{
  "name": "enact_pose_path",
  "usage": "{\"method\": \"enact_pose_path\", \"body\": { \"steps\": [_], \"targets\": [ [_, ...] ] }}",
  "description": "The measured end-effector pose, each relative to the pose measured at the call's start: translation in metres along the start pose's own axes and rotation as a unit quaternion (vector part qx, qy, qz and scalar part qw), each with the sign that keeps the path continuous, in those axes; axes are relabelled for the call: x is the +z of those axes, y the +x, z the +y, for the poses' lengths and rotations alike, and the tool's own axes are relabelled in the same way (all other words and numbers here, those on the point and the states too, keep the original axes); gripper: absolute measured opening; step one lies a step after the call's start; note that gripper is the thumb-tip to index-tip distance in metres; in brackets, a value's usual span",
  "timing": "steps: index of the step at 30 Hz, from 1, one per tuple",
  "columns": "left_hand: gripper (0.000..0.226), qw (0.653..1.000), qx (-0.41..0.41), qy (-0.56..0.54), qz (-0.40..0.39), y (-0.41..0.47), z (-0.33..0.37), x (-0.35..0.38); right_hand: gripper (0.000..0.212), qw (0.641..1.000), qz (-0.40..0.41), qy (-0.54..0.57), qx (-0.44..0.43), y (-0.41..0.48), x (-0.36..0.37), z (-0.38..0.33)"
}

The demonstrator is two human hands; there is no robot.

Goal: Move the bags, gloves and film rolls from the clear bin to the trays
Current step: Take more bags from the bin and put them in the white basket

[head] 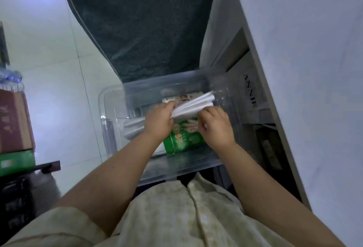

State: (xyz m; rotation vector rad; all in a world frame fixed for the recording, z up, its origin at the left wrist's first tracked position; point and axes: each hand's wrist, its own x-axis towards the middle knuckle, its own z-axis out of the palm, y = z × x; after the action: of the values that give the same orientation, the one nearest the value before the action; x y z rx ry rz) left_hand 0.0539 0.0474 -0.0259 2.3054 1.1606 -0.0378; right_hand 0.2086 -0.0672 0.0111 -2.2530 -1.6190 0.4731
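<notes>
Both hands are inside the clear bin: the left hand and right hand grip white film rolls. The rolls are tilted, their far ends near the bin's right wall, over a green bag.

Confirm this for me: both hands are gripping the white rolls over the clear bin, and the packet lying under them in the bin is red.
Not quite. The head view shows the left hand and right hand gripping the white rolls over the clear bin, as you say, but the packet lying under them is green, not red.
</notes>
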Motion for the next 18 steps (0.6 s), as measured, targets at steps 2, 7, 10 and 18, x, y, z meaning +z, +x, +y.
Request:
{"method": "enact_pose_path", "body": {
  "steps": [2, 7, 10, 18],
  "targets": [
    [0.046, 0.999, 0.03, -0.009, 0.011, -0.009, 0.001, -0.026, 0.02, 0.999, 0.042, -0.024, 0.005, -0.012, -0.02, -0.018],
    [0.043, 0.99, 0.132, -0.026, 0.039, -0.031, 0.019, -0.079, 0.018, 0.987, 0.138, -0.064, 0.048, -0.062, -0.051, -0.066],
    [0.04, 0.98, 0.198, -0.02, 0.033, -0.045, 0.044, -0.106, 0.014, 0.978, 0.179, -0.085, 0.071, -0.099, -0.069, -0.086],
    [0.04, 0.93, 0.366, -0.027, -0.006, -0.103, 0.183, -0.151, 0.018, 0.927, 0.302, -0.143, 0.172, -0.219, -0.145, -0.094]
  ]
}}
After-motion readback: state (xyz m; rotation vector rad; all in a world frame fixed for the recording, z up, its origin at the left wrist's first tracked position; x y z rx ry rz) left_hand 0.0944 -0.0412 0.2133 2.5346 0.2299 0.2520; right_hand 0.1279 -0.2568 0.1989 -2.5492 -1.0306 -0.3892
